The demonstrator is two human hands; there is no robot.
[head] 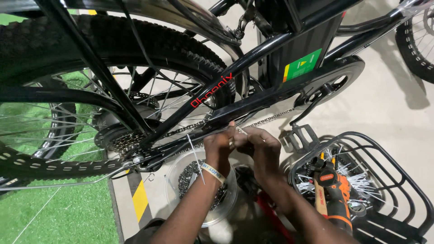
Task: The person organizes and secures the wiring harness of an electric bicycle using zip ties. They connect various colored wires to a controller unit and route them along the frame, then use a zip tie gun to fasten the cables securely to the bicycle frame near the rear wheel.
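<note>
Under the chainstay (253,101), both hands (242,144) pinch a zip tie (195,156); basket (398,180) beside.

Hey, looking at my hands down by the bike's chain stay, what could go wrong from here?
1. Both hands, left hand and right hand, work right beside the chain; fingers might get pinched or greasy.
2. The white zip tie hangs near the spokes and could snag.
3. The clear tub sits underfoot, easy to kick.
</note>
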